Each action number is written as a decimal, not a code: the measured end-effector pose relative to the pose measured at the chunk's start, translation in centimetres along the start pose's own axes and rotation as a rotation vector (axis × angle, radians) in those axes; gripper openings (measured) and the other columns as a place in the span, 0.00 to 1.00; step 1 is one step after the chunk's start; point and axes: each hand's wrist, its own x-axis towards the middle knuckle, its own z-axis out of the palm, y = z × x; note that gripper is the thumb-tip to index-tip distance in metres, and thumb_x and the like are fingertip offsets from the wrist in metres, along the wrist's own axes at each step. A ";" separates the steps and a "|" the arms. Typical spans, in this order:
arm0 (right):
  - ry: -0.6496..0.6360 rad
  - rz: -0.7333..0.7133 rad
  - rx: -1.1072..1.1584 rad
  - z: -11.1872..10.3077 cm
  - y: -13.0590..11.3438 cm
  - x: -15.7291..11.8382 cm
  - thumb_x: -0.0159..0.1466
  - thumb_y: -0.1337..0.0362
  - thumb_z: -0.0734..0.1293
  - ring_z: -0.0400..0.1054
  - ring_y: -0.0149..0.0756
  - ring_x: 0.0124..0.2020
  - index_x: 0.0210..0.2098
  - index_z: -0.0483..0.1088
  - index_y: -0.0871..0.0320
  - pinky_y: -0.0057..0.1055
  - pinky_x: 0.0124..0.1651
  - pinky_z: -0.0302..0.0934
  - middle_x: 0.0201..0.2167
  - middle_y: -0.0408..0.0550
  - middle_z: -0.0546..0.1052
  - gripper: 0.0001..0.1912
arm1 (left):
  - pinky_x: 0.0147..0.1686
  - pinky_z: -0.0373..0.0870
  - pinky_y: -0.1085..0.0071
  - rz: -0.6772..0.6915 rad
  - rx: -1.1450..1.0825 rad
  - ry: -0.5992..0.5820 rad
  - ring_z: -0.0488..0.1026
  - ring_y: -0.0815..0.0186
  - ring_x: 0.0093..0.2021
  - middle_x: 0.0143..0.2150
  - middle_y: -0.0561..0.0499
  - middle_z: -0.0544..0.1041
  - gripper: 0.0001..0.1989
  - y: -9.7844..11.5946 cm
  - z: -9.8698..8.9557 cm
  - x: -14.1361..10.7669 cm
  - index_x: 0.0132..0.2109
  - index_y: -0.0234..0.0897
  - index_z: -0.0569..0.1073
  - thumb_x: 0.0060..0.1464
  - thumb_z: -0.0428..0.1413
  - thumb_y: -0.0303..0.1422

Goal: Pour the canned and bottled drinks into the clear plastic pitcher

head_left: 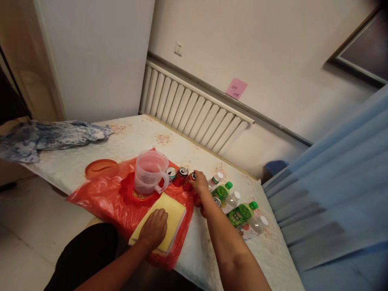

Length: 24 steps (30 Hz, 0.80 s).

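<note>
My left hand rests palm down, fingers loosely bent, on a flat yellow stack; whether it is cloth or paper I cannot tell. My right hand reaches across and its fingers close on the top of a red drink can. Beside that can stand another red can and a pale-sided can. A translucent plastic jug stands in a red scalloped dish. More red cans are partly hidden behind my right forearm.
A red plastic bag lies under these things, with an orange lid on it. Green-labelled bottles and white-capped bottles line the right. Patterned cloth lies at the left; a radiator and blue curtain border the table.
</note>
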 end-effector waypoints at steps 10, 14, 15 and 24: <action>0.105 -0.158 0.282 -3.9 -1.0 -6.5 0.55 0.65 0.71 0.69 0.44 0.55 0.58 0.68 0.58 0.40 0.59 0.60 0.54 0.54 0.74 0.31 | 0.52 0.65 0.56 -0.053 -0.240 0.007 0.68 0.54 0.47 0.41 0.42 0.73 0.11 0.0 -1.0 0.5 0.38 0.36 0.72 0.56 0.46 0.23; 0.119 -0.170 0.410 -4.5 -0.9 -9.8 0.52 0.65 0.72 0.70 0.46 0.54 0.56 0.70 0.56 0.44 0.60 0.61 0.53 0.53 0.75 0.31 | 0.52 0.68 0.59 -0.091 -0.352 0.005 0.72 0.58 0.49 0.45 0.44 0.75 0.13 -0.4 -1.2 1.0 0.45 0.35 0.72 0.54 0.49 0.24; 0.119 -0.175 0.433 -4.7 -0.9 -10.5 0.51 0.65 0.72 0.70 0.46 0.54 0.56 0.70 0.56 0.45 0.59 0.61 0.53 0.52 0.76 0.31 | 0.52 0.69 0.60 -0.106 -0.381 0.008 0.73 0.58 0.49 0.47 0.43 0.75 0.15 -0.4 -1.4 1.1 0.48 0.34 0.72 0.54 0.50 0.25; 0.033 -0.293 0.566 -5.9 -2.7 -14.5 0.52 0.66 0.72 0.71 0.45 0.53 0.54 0.72 0.56 0.44 0.59 0.62 0.53 0.52 0.76 0.29 | 0.64 0.60 0.50 -0.120 -0.766 0.080 0.65 0.49 0.63 0.62 0.39 0.69 0.39 2.1 -5.3 0.8 0.63 0.37 0.64 0.43 0.64 0.32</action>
